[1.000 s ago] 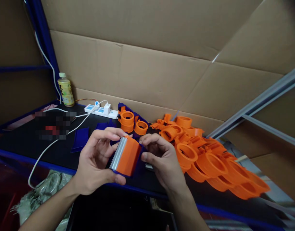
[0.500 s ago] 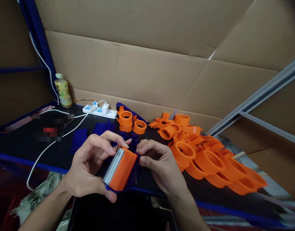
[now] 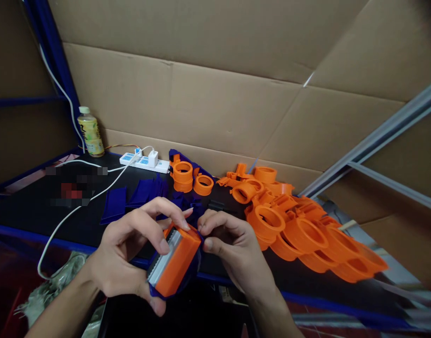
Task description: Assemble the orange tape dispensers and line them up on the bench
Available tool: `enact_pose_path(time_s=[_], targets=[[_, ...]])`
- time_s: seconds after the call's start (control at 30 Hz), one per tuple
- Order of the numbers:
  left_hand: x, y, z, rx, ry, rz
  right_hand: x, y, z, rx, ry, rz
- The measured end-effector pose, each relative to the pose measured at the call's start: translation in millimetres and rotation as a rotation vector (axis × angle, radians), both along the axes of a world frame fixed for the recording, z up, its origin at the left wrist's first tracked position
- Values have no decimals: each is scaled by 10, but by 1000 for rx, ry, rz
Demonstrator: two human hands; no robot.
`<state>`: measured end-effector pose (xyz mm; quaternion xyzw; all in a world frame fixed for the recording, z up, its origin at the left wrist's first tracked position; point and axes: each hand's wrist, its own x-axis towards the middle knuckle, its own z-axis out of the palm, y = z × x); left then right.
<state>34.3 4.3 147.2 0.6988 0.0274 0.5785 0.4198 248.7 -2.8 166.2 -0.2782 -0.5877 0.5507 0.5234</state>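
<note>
My left hand (image 3: 131,253) grips a tape dispenser (image 3: 178,267) with its thumb below and fingers above. The dispenser has an orange front, a silver toothed blade along its left side and dark blue parts at its edges. It is tilted, held above the table's front edge. My right hand (image 3: 232,244) is closed, thumb and forefinger pinching at the dispenser's blue right edge. Exactly what lies between those fingertips is hidden. Behind my hands lie dark blue flat pieces (image 3: 150,190).
Many orange ring-shaped dispenser bodies (image 3: 306,234) are heaped at the right. Two smaller orange rings (image 3: 203,185) stand at the back. A white power strip (image 3: 145,162) with cables and a drink bottle (image 3: 91,134) are at the back left. Cardboard (image 3: 201,98) walls the black table (image 3: 21,209).
The tape dispenser has moved slightly down and turned a little in my left hand, with a left finger now on the blade. My right hand keeps pinching at its edge.
</note>
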Motion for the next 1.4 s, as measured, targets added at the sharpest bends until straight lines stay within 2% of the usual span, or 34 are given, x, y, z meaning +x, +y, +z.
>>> enact_pose_path(time_s=[0.23,0.4,0.5,0.57,0.67,0.77,0.87,0.97,1.03,1.17,1.27,1.4], targets=[[16,-29,11,21,-28,32,15,-58,-12,29,-1,-23],[39,-40,30,63,-42,22,59,-66,-40,135,-48,-39],[71,-28,27,47,-64,9,76,-62,-37,220,-112,-126],[107,-17,16,-25,-104,49,77,-82,-10,341,-225,-260],[168,4,-2,-201,-232,199,54,-165,39,622,-556,-433],[231,40,-15,-474,-398,333,18,-238,59,852,-855,-477],[283,115,-37,-691,-426,338,47,-139,93,945,-960,-496],[305,226,-82,-751,-396,281,199,224,231,901,-1001,-507],[303,291,-114,-738,-407,246,354,576,374,788,-1061,-525],[310,322,-141,-697,-382,272,687,1265,597,515,-1105,-442],[336,280,-124,-698,-317,217,889,1591,622,341,-965,-388],[371,232,-94,-704,-200,91,1020,1785,535,178,-668,-409]])
